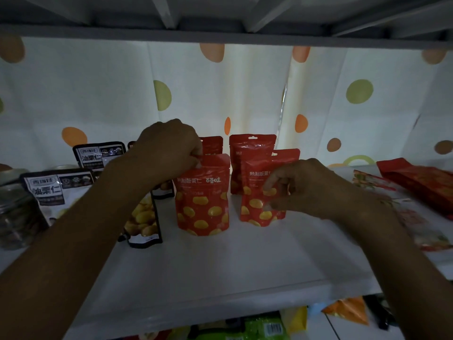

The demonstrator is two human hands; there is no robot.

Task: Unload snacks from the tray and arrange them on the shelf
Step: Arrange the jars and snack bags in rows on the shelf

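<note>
Several red chestnut pouches stand upright on the white shelf (220,266). My left hand (169,148) pinches the top left corner of the front left red pouch (203,200). My right hand (311,190) grips the right side of the front right red pouch (255,192), its fingers curled over the pouch's face. Behind these stand two more red pouches, one in the middle (250,148) and one partly hidden behind my left hand (213,144). The tray is not in view.
Black chestnut pouches (56,190) stand at the left, next to a glass jar (14,212). Red and mixed snack packs (416,185) lie flat at the right. A dotted curtain (245,89) backs the shelf. More snack bags (264,327) show below the shelf's front edge.
</note>
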